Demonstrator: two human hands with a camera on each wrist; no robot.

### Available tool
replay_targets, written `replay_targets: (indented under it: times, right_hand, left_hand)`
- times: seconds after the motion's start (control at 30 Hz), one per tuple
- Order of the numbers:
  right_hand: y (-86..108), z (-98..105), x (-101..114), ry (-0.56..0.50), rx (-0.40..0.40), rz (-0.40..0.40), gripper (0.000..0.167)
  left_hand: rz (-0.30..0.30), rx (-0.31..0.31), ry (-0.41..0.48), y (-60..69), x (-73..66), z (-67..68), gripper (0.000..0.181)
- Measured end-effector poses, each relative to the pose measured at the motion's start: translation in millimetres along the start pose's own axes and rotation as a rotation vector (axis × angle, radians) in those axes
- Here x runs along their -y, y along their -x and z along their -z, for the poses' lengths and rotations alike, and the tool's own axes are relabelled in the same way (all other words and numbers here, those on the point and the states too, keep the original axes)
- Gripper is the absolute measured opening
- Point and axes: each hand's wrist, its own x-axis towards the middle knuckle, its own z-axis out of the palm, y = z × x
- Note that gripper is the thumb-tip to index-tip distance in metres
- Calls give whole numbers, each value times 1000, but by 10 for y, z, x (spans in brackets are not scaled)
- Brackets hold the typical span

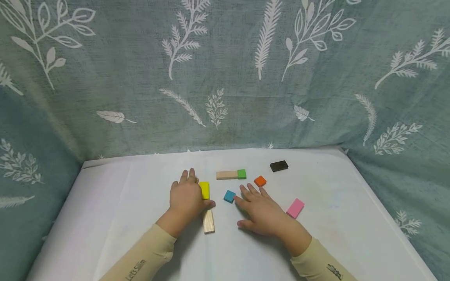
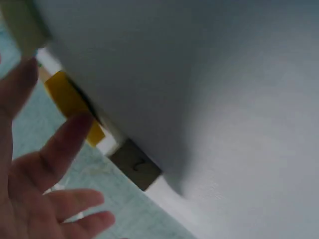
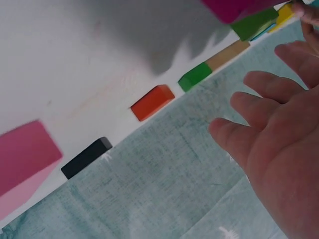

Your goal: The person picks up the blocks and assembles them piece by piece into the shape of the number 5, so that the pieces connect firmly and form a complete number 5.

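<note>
In the head view my left hand (image 1: pixel 186 194) reaches over the left group of blocks, fingers extended. Its index fingertip lies at the yellow block (image 1: pixel 205 190); the left wrist view cannot settle whether they touch. The thumb lies between that block and a plain wooden block (image 1: pixel 208 222). Another wooden block (image 2: pixel 134 164) with a dark mark shows in the left wrist view, beyond the yellow one. My right hand (image 1: pixel 263 212) hovers with spread fingers, its fingertips near a blue block (image 1: pixel 229 196). A magenta block (image 3: pixel 239 9) and a dark green block (image 3: pixel 255 24) appear in the right wrist view.
A wooden block (image 1: pixel 226 175) lies end to end with a green block (image 1: pixel 241 174) farther back. To the right are an orange block (image 1: pixel 260 181), a black block (image 1: pixel 279 166) and a pink block (image 1: pixel 295 208). A leaf-patterned curtain (image 1: pixel 232 132) hangs behind the white table (image 1: pixel 123 210).
</note>
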Motion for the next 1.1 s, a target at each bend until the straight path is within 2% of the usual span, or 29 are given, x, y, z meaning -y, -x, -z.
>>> replay_targets:
  times: [0.07,0.2,0.27,0.37,0.5,0.67,0.73,0.9,1.0,1.1]
  right_hand:
    - [14,-3,-16,7,2,-13,74]
    - [19,30,-33,18,-7,-37,73]
    - [21,42,-34,7,-6,-41,73]
    - [13,39,-32,-11,-1,-33,73]
    - [-22,20,-33,-22,9,-30,73]
    - [-64,5,-48,-3,20,-60,74]
    - [-79,-3,-55,5,25,-73,74]
    - [-125,-25,-68,11,33,-80,75]
    - [-176,-20,-80,18,27,-69,76]
    - [-253,12,-96,28,1,-46,77]
  left_hand:
    - [-16,46,36,-21,15,-13,96]
    - [-53,70,153,-117,114,17,90]
    - [-61,96,206,-171,166,21,95]
    - [-80,146,263,-231,239,-9,91]
    - [-131,171,305,-259,319,-56,77]
    - [-186,172,325,-257,354,-50,81]
    - [-197,182,322,-262,356,-41,88]
    - [-187,271,301,-324,385,-63,106]
    - [-201,318,279,-370,406,-105,104]
    - [-228,324,273,-406,412,-138,97]
